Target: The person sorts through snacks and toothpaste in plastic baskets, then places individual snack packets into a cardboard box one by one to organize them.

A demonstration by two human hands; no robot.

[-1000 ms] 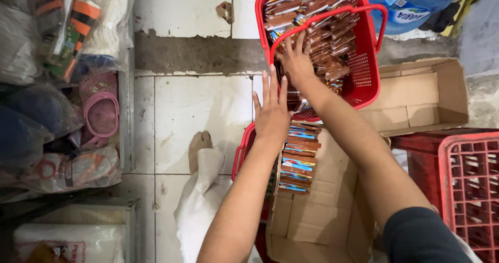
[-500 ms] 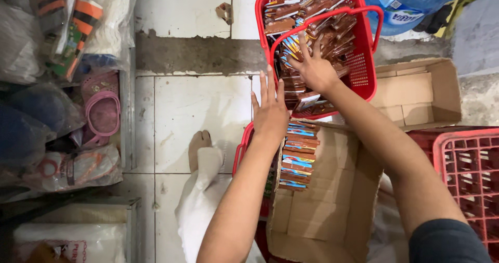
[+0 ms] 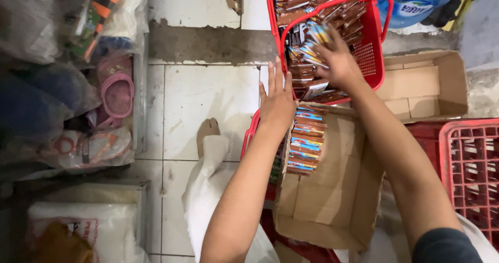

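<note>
Right hand (image 3: 340,60) grips a fan of snack packets (image 3: 311,38) inside the red basket (image 3: 371,44), directly beyond the flat, spread left hand (image 3: 276,99)

The right hand (image 3: 338,60) is inside the red basket (image 3: 371,44), its fingers (image 3: 325,43) closed round a bunch of packets (image 3: 309,36). More brown packets (image 3: 312,5) fill the basket beyond the fingertips. The left hand (image 3: 276,99) lies flat with fingers (image 3: 278,75) straight and spread, resting at the edge of a cardboard box (image 3: 332,200), its fingertips just short of the basket's near rim. A row of packets (image 3: 304,143) stands in the box just beside that hand's wrist. An empty box (image 3: 421,86) sits beyond the right forearm, a red crate (image 3: 470,164) beside it. A bare foot (image 3: 207,133) rests on the tiled floor (image 3: 208,91), left of the left fingers.
</note>
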